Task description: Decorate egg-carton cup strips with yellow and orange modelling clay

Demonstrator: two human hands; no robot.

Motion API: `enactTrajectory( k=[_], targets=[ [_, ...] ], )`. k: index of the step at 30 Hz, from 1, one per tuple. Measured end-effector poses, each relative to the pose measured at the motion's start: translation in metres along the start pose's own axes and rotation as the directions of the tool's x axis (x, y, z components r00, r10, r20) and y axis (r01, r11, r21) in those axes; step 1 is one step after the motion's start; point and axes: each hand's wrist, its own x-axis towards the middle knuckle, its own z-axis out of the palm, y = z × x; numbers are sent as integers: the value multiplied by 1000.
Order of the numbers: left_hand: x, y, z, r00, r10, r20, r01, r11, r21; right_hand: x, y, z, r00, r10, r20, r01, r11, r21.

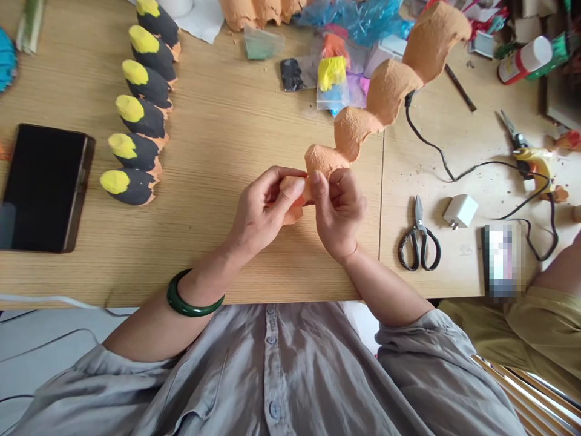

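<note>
An orange strip of egg carton cups (351, 133) slants from the middle of the table up to the far right, with its near end between my two hands. My left hand (265, 209) is closed, pinching that near end between thumb and fingers. Beside it my right hand (338, 209) grips the same end, thumb on top and fingers curled. The hands partly hide the last cup. To the left lies a second strip of cups (138, 118), covered in black with yellow tips and torn orange edges.
A black tablet-like box (43, 188) lies at the left. Bags of coloured clay (333, 79) sit at the back. To the right are black-handled scissors (419, 236), a white plug (460, 211), a black cable (436, 148), a glue gun (538, 166) and a phone (502, 260). Another person's leg (540, 321) is at far right.
</note>
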Motion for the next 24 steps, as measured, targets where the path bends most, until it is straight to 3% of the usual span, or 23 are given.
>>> enactTrajectory(
  k=[3, 12, 17, 24],
  targets=[
    [0, -1, -2, 1000, -5, -10, 5, 1000, -25, 2, 1, 0, 999, 30, -11, -29, 998, 48],
    [9, 14, -15, 948, -156, 279, 227, 942, -245, 25, 8, -10, 979, 203, 27, -205, 970, 128],
    [10, 21, -19, 924, -253, 287, 325, 915, -241, 24, 5, -12, 972, 225, 61, -232, 964, 131],
    [12, 17, -22, 928, -273, 253, 316, 937, -151, 21, -3, -9, 986, 166, 32, -169, 978, 123]
  ],
)
